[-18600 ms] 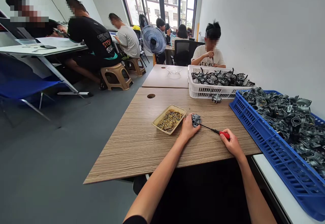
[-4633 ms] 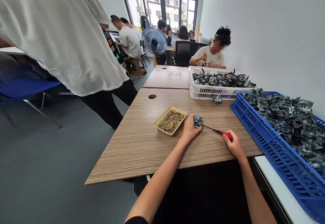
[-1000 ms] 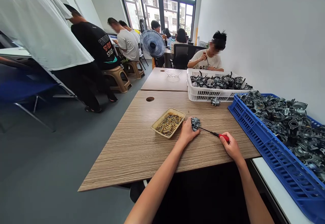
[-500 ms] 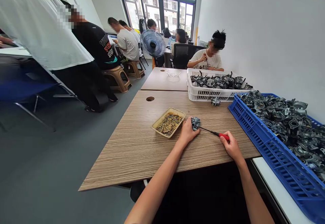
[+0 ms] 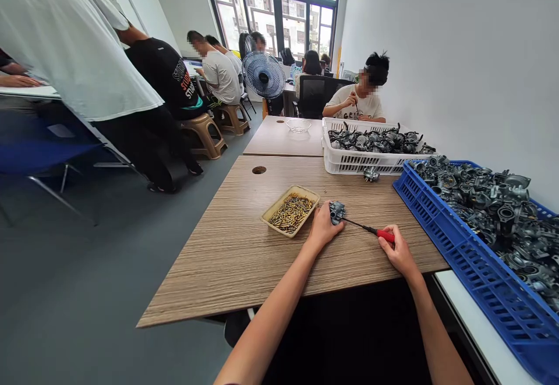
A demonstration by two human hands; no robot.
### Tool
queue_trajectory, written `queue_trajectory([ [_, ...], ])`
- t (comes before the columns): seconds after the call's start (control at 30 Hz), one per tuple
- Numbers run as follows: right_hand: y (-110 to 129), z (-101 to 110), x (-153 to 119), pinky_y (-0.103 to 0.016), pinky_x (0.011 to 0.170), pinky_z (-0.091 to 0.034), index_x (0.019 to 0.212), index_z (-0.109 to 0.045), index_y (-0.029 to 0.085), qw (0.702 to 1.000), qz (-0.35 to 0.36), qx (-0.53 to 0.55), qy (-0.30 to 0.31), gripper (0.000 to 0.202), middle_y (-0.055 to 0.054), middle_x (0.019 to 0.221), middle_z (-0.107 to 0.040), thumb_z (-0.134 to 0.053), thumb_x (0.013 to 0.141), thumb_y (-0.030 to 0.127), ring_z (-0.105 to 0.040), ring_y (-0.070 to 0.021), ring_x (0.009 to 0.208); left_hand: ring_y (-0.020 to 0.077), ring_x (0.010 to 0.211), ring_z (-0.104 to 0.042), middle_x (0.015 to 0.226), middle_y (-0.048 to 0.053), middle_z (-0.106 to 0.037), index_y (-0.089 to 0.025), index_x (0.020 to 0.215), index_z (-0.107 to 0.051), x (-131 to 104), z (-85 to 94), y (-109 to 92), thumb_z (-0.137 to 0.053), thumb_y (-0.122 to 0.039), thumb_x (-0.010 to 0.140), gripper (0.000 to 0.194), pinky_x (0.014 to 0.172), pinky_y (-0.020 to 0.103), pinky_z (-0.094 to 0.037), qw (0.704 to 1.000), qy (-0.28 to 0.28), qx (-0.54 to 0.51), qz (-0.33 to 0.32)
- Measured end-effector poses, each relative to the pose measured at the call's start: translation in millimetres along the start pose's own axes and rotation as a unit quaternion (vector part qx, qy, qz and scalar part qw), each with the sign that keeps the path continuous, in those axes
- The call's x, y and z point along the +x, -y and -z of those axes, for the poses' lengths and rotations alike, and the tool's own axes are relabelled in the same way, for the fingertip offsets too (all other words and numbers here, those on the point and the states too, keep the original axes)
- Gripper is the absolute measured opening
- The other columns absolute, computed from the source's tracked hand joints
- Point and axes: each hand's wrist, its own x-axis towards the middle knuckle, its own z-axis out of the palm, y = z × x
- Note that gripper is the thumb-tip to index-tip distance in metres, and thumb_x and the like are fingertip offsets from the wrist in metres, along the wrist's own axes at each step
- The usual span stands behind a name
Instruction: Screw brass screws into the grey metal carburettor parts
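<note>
Metal part (image 5: 336, 212) clasped at the right edge of the part-curled left hand (image 5: 322, 226); right hand (image 5: 396, 250) closed round red-handled screwdriver (image 5: 370, 230), its tip at the part.

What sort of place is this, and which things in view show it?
Probably a workshop or shared workroom: a blue crate heaped with metal parts, a tray of small brass-coloured pieces, and a red-handled screwdriver in the right hand.

Tray (image 5: 275, 228) left of carburetor (image 5: 337, 213)
</note>
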Motion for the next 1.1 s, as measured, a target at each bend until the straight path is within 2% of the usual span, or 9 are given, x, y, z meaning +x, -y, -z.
queue_trajectory([
  [0.2,-2.6,-0.7,0.2,-0.03,0.058,-0.04,0.092,-0.05,0.025,1.0,-0.017,-0.014,-0.008,0.032,0.003,0.069,-0.052,-0.055,0.091,0.056,-0.048,-0.0175,0.059,0.0259,0.104,-0.065,0.114,0.006,-0.068,-0.022,0.117,-0.053,-0.4,0.8,-0.9,-0.077,-0.025,0.072,0.051,0.099,0.04,-0.05,1.0,-0.005,0.001,-0.006],
  [0.5,-4.1,0.2,1.7,-0.029,0.058,-0.037,0.078,-0.048,0.025,1.0,-0.001,-0.011,-0.004,0.042,0.004,0.063,-0.044,-0.05,0.095,0.063,-0.043,-0.0159,0.06,0.0272,0.103,-0.065,0.111,0.006,-0.069,-0.022,0.114,-0.053,0.6,0.0,-1.5,-0.078,-0.026,0.072,0.049,0.098,0.042,-0.051,1.0,-0.003,0.013,0.002],
  [0.63,-3.0,0.0,1.4,-0.029,0.058,-0.037,0.08,-0.05,0.024,1.0,0.002,-0.01,-0.007,0.041,0.003,0.065,-0.046,-0.049,0.095,0.063,-0.045,-0.0164,0.06,0.0272,0.104,-0.065,0.111,0.006,-0.068,-0.023,0.115,-0.052,1.1,-0.6,-1.7,-0.077,-0.027,0.072,0.05,0.099,0.042,-0.05,1.0,-0.003,0.013,0.002],
  [0.83,0.3,1.1,0.5,-0.03,0.058,-0.042,0.097,-0.052,0.025,1.0,-0.004,0.004,0.008,0.034,0.002,0.071,-0.057,-0.057,0.09,0.057,-0.049,-0.0169,0.057,0.0276,0.106,-0.065,0.113,0.006,-0.068,-0.024,0.118,-0.052,1.1,-2.0,-1.1,-0.077,-0.027,0.071,0.053,0.1,0.043,-0.05,1.0,-0.008,0.016,0.01],
  [1.1,-1.0,0.9,0.7,-0.029,0.057,-0.038,0.089,-0.049,0.025,1.0,-0.012,-0.005,0.008,0.032,0.003,0.068,-0.051,-0.054,0.091,0.056,-0.045,-0.0163,0.058,0.0283,0.106,-0.064,0.114,0.008,-0.068,-0.022,0.117,-0.051,1.0,-1.0,-0.3,-0.076,-0.027,0.072,0.051,0.099,0.043,-0.05,1.0,-0.002,0.016,0.003],
])
